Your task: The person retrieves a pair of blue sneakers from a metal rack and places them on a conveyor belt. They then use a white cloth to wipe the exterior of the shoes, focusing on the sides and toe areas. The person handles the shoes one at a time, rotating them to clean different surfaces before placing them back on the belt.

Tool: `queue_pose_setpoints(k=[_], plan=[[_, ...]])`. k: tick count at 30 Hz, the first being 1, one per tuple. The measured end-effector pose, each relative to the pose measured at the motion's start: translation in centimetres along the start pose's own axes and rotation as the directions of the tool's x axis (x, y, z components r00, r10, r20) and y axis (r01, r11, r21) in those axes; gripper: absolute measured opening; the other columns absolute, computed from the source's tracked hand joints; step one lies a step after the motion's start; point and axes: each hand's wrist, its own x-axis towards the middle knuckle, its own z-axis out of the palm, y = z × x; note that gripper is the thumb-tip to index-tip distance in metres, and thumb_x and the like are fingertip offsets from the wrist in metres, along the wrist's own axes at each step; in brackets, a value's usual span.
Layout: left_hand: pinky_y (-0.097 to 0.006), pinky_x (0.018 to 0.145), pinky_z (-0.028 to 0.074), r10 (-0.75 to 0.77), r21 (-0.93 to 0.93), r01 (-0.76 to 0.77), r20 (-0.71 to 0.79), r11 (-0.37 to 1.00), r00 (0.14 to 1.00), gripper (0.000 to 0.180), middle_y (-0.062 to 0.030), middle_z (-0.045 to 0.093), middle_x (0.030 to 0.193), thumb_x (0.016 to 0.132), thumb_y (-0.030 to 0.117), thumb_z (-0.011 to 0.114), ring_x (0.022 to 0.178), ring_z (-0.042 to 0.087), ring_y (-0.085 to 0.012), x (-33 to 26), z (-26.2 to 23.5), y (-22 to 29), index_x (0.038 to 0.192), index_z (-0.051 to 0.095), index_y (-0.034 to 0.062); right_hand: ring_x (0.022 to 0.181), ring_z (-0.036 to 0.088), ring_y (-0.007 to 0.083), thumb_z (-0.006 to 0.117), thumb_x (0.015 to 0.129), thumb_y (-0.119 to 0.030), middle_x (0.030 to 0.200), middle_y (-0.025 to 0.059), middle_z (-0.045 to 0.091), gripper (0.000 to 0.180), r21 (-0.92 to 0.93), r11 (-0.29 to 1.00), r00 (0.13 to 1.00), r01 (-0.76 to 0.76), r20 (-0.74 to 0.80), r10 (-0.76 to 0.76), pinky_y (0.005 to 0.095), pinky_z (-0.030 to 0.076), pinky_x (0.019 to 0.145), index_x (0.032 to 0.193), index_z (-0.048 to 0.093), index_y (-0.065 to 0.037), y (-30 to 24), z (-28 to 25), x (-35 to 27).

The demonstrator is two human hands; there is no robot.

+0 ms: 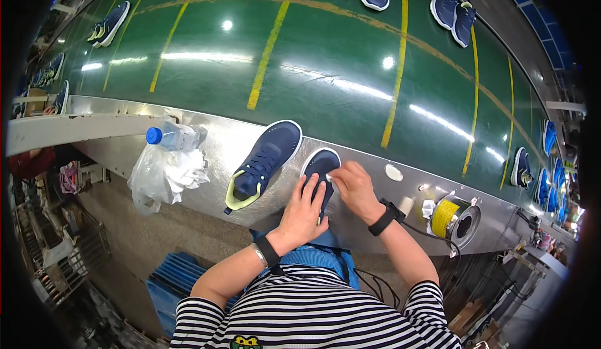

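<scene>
A navy sneaker point(321, 160) with a white sole edge lies on the metal ledge in front of me. My left hand point(301, 213) holds it, fingers spread over its upper and thumb on the near side. My right hand point(355, 187) is closed in a pinch at the shoe's right side. A small white piece point(330, 177), perhaps cloth or paper, shows at its fingertips against the shoe. Just to the left, its match, another navy sneaker point(266, 162) with a pale yellow lining, stands untouched, toe pointing away. My hands hide much of the held shoe.
Beyond the ledge runs a green conveyor belt point(206, 89) with yellow lines, carrying pairs of sneakers point(452, 13). Left on the ledge are a water bottle point(178, 137), white crumpled cloths point(186, 172) and a plastic bag point(150, 183). A yellow-labelled roll point(445, 218) and a cable lie right.
</scene>
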Motion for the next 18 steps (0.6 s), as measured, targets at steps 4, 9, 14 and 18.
queue_pose_setpoints(k=[4, 9, 14, 18], plan=[[-0.052, 0.108, 0.033, 0.006, 0.004, -0.006, 0.005, 1.000, 1.000, 0.078, -0.0277, 0.032, 0.141, 0.068, 0.020, 0.074, 0.131, 0.029, -0.0492, 0.1, -0.1, 0.2, 0.134, 0.042, -0.0052, 0.076, 0.061, 0.0295, 0.068, 0.081, -0.006, 0.080, 0.0112, 0.059, 0.006, 0.168, 0.972, 0.983, -0.167, -0.049, 0.177, 0.0373, 0.048, 0.068, 0.087, 0.069, -0.005, -1.0, -0.8, -0.3], [-0.052, 0.109, 0.032, 0.016, 0.007, -0.016, 0.008, 1.000, 1.000, 0.078, -0.0277, 0.032, 0.141, 0.068, 0.019, 0.074, 0.130, 0.030, -0.0490, 0.4, 0.0, 0.5, 0.135, 0.041, -0.0048, 0.078, 0.062, 0.0287, 0.068, 0.080, -0.007, 0.084, 0.0129, 0.062, 0.008, 0.061, 0.988, 0.966, -0.141, -0.211, 0.150, 0.0360, 0.048, 0.070, 0.085, 0.064, -0.002, -0.2, 2.4, 1.1], [-0.052, 0.109, 0.032, 0.004, 0.044, -0.005, 0.030, 0.999, 1.000, 0.078, -0.0284, 0.031, 0.142, 0.070, 0.020, 0.073, 0.130, 0.029, -0.0494, 0.2, -0.2, 0.5, 0.135, 0.041, -0.0065, 0.078, 0.062, 0.0316, 0.066, 0.080, -0.008, 0.082, 0.0137, 0.061, 0.008, 0.066, 0.954, 0.905, -0.291, -0.305, 0.297, 0.0384, 0.048, 0.070, 0.084, 0.062, -0.002, 0.7, 1.1, -1.0], [-0.052, 0.109, 0.032, 0.015, 0.049, -0.016, 0.023, 0.999, 1.000, 0.078, -0.0283, 0.031, 0.141, 0.070, 0.020, 0.073, 0.130, 0.029, -0.0495, 0.3, -0.2, 0.6, 0.135, 0.041, -0.0068, 0.077, 0.063, 0.0321, 0.067, 0.080, -0.010, 0.083, 0.0140, 0.063, 0.010, 0.268, 0.907, 0.891, -0.325, -0.235, 0.388, 0.0392, 0.049, 0.070, 0.084, 0.062, -0.002, -0.7, 1.6, -0.2]])
